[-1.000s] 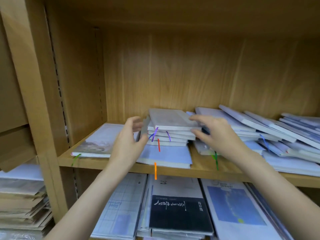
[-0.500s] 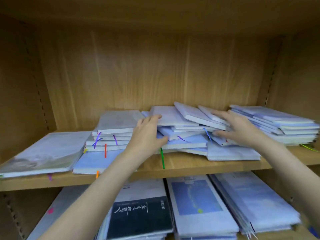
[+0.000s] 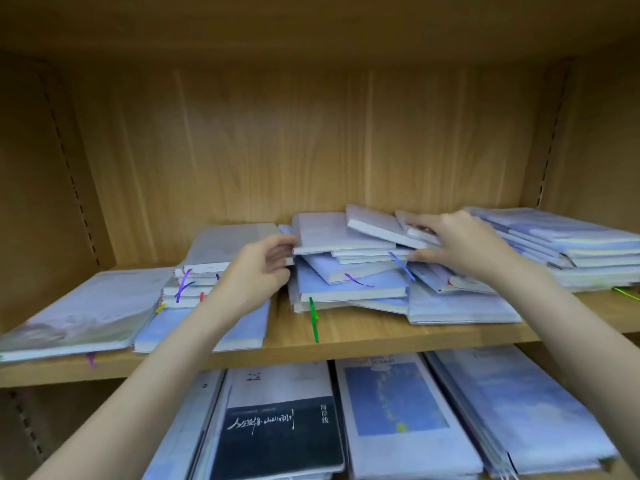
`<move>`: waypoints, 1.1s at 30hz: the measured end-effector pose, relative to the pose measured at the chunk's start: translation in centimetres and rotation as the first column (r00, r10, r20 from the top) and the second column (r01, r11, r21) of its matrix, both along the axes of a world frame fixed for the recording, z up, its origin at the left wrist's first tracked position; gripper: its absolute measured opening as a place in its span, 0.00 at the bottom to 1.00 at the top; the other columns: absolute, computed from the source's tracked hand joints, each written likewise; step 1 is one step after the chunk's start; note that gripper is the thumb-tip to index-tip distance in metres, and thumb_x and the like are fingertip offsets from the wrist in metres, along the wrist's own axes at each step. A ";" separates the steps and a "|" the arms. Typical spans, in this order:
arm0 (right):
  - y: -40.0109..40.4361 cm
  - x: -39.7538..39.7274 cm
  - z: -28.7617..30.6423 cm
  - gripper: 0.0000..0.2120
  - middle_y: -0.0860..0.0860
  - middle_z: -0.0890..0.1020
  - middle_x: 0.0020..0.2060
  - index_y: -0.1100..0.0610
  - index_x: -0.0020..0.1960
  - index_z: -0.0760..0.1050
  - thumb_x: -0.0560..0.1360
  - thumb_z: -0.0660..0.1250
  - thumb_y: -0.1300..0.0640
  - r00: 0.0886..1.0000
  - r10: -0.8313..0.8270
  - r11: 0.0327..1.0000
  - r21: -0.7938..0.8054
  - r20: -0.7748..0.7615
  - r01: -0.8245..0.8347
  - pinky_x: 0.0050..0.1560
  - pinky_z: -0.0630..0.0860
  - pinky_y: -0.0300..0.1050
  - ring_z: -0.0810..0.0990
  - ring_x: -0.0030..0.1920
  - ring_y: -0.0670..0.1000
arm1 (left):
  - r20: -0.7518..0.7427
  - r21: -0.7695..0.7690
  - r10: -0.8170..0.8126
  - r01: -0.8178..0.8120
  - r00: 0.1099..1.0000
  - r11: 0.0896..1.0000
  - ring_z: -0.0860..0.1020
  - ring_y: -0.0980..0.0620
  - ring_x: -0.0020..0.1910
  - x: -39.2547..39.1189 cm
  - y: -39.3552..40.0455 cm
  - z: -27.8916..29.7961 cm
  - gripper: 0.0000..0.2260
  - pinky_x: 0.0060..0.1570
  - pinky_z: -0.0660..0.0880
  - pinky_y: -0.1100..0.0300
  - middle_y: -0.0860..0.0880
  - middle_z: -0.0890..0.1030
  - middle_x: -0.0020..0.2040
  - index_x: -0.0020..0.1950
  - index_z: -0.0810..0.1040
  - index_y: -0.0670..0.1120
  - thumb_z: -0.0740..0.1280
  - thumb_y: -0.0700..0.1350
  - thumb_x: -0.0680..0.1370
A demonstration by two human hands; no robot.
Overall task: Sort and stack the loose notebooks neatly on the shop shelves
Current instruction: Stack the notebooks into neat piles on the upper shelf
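A messy pile of pale blue notebooks with ribbon markers lies in the middle of the wooden shelf. My left hand grips the left edge of the pile's top notebook, fingers curled around it. My right hand lies on the pile's right side, fingers on a small tilted notebook and thumb under it. A tidier stack stands left of my left hand, partly hidden by my wrist.
A large flat notebook lies at the shelf's left end. Another slanted stack fills the right end. On the lower shelf lie a black-covered book, a blue-picture book and more pale ones. Wooden side walls close both ends.
My view swung right from the left stack to the middle pile. Both hands left the left stack and moved onto the messy pile, the left hand now gripping its top notebook's edge.
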State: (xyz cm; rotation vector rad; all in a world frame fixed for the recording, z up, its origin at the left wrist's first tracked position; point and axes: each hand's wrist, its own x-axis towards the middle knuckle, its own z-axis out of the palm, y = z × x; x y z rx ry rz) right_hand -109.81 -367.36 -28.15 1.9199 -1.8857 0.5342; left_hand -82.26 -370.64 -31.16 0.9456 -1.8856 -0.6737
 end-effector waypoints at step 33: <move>2.2 5.3 -7.8 0.19 0.54 0.73 0.42 0.59 0.45 0.74 0.63 0.77 0.51 0.951 0.286 0.888 -0.338 -0.120 -0.310 0.23 0.59 0.36 0.75 0.37 0.54 | 0.153 0.071 0.055 -0.067 0.987 0.995 0.75 0.50 0.59 0.3 1.7 -4.0 0.20 0.63 0.70 0.60 0.47 0.76 0.60 0.67 0.70 0.40 0.63 0.33 0.75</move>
